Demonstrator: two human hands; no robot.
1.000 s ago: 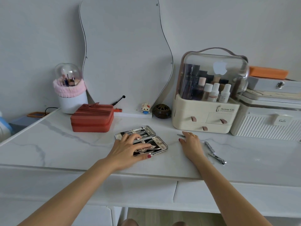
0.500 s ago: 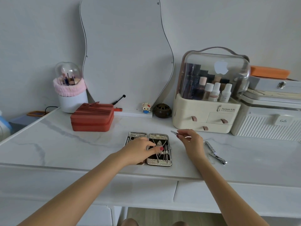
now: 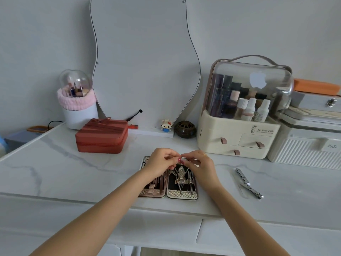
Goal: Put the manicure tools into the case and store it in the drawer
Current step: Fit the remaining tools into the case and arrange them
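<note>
One open manicure case [image 3: 181,194] lies on the desk [image 3: 73,172]; right of it, two loose metal tools [image 3: 248,183]. Behind the case: one red box [image 3: 102,135], one mirror [image 3: 145,58].

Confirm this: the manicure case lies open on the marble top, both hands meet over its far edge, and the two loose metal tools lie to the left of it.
Not quite. In the head view the two loose metal tools lie right of the manicure case, not left. The rest holds: the case is open, with the left hand and right hand meeting over its far edge.

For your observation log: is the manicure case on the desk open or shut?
Open. The manicure case lies flat with both halves spread side by side, tools visible inside; both hands work above it.
</note>
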